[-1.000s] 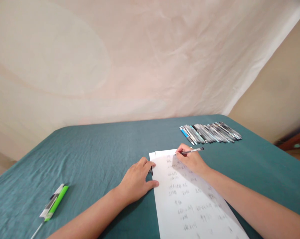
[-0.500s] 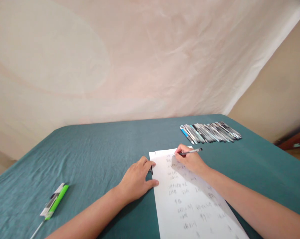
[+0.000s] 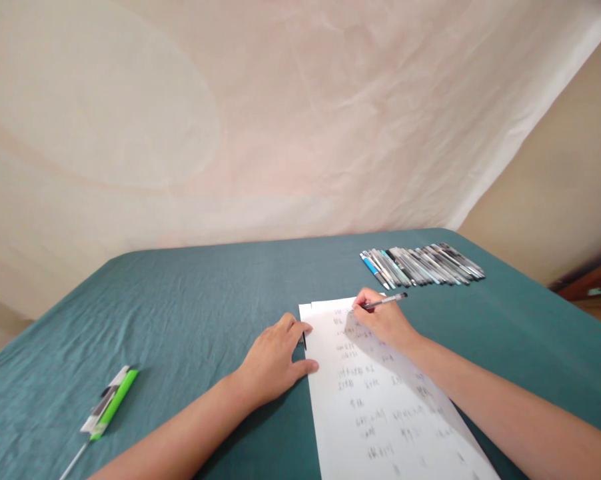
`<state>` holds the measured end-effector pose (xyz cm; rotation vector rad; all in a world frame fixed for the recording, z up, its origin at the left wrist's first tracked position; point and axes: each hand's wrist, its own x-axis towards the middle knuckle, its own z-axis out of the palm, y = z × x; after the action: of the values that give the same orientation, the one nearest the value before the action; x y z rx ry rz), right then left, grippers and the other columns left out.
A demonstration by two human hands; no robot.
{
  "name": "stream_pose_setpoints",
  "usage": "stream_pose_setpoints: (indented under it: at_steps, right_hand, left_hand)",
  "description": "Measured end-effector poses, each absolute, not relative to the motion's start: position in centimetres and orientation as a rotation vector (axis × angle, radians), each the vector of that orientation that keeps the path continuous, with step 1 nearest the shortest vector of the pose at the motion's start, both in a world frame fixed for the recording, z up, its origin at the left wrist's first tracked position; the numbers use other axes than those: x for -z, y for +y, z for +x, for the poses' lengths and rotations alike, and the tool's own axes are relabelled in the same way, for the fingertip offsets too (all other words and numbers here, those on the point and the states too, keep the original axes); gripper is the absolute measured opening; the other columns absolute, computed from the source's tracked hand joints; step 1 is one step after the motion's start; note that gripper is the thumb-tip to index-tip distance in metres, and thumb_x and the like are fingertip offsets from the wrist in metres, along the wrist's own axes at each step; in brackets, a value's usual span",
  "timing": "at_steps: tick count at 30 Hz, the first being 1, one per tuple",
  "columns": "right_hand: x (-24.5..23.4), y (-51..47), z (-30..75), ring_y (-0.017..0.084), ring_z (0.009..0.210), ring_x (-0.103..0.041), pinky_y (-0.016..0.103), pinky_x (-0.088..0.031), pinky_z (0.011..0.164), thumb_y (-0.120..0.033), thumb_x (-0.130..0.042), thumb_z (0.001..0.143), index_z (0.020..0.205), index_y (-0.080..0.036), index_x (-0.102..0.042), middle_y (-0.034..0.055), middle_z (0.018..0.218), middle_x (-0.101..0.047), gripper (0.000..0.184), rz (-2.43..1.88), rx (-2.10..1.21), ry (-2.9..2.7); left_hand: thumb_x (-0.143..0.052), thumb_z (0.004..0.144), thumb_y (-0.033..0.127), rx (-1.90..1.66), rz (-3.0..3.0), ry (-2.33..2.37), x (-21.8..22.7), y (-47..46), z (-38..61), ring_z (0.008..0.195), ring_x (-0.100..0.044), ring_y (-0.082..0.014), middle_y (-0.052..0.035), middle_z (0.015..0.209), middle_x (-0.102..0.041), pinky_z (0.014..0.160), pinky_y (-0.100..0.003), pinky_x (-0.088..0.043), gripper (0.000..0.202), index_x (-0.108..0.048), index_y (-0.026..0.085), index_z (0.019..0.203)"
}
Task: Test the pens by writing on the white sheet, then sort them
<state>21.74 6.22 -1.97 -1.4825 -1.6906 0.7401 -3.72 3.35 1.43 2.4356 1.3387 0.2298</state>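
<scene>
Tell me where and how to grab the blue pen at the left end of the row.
Pinch the blue pen around mid-barrel, probably best from above and its left. It is slim and lies flat; as the outermost of the row of pens, it has neighbours only on its right, while tablecloth borders its left.

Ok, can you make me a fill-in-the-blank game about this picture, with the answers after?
1. The right hand holds a pen over paper that is ____.
2. The left hand touches the paper's ____ edge.
3. The row of pens lies on the far ____ part of the table.
4. The bright strip at the lower left is ____.

Answers: white; left; right; green.
</scene>
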Motion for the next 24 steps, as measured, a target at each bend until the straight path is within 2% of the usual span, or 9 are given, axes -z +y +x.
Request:
stream_pose_setpoints:
  at_steps: [24]
  right_hand:
    - [2.16, 6.19, 21.77, 0.012, 0.055, -0.048, 0.023, -0.034, 0.051, -0.024, -0.051, 0.073, 0.069, -0.02, -0.054, -0.0022, 0.061, -0.056, 0.007, -1.483, -0.728, -1.681]
  left_hand:
    - [-0.063, 0.074, 0.042, -0.228, 2.439, 1.333, -1.47, 3.37, -3.68, 0.093, -0.055, -0.0221, -0.0048, 0.107, -0.049, 0.084, -0.033, -0.043, 0.048, -0.05, 0.026, 0.118]
